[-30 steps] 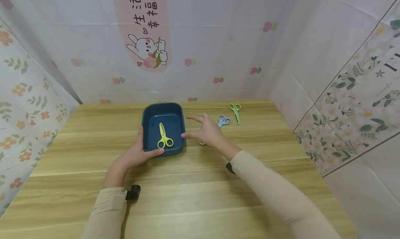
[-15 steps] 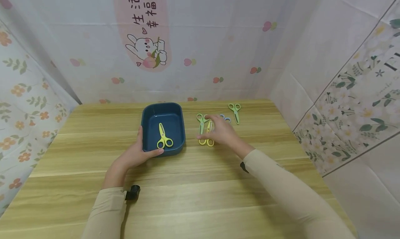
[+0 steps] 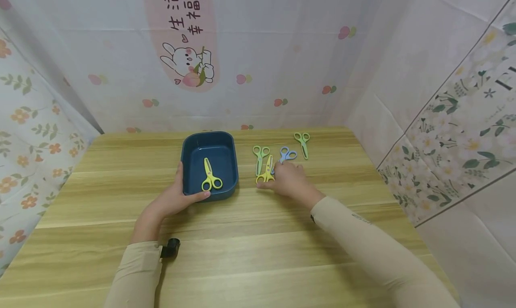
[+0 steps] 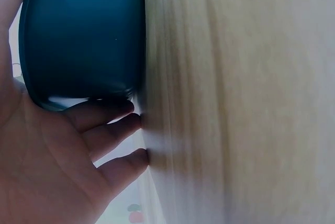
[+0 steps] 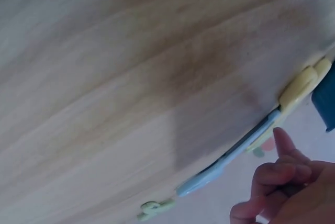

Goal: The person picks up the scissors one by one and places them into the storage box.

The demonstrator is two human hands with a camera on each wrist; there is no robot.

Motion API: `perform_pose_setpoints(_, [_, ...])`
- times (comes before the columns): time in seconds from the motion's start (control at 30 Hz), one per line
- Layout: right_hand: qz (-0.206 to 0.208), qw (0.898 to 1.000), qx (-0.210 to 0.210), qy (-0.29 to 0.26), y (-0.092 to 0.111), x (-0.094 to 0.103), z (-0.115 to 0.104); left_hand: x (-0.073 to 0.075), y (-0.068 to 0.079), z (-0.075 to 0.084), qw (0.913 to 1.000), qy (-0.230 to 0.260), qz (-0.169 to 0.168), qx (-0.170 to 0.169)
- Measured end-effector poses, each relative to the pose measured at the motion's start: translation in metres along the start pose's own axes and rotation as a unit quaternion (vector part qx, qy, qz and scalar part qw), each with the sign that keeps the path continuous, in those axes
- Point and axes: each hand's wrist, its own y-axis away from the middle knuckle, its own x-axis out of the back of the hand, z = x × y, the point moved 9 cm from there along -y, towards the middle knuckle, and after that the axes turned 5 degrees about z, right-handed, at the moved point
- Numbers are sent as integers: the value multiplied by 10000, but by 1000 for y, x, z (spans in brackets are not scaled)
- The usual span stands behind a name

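In the head view a dark blue rectangular dish (image 3: 225, 194) stands on the table with yellow scissors (image 3: 210, 179) inside. My left hand (image 3: 174, 196) holds its near left corner, thumb over the front rim and fingers along the side wall (image 4: 89, 41). My right hand (image 3: 291, 180) is low over a second pair of yellow scissors (image 3: 268, 170), thumb and forefinger apart on either side of them. Seen from the right wrist, the thumb reaches towards these yellow scissors (image 5: 299, 89) while the other fingers are curled. Blue scissors (image 3: 288, 154), partly hidden, lie just behind this hand.
Green scissors (image 3: 260, 155) lie left of the yellow pair, and another green pair (image 3: 303, 143) is farther back on the right. The wooden table (image 3: 225, 263) ends at a hanging printed cloth (image 3: 258, 57) behind.
My right hand has moved right, away from the dish, then come down towards the table beside the yellow scissors, its fingers drawing inward. My left hand and the dish stay put.
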Motion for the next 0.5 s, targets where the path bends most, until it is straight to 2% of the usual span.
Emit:
perform_pose_setpoints(0.2, [179, 9977, 31, 648, 1, -2, -9, 0, 0, 0, 10000, -2, 2, -34])
perform_pose_setpoints(0.5, [367, 9939, 84, 1032, -3, -5, -20, 0, 1, 1, 10000, -6, -7, 23])
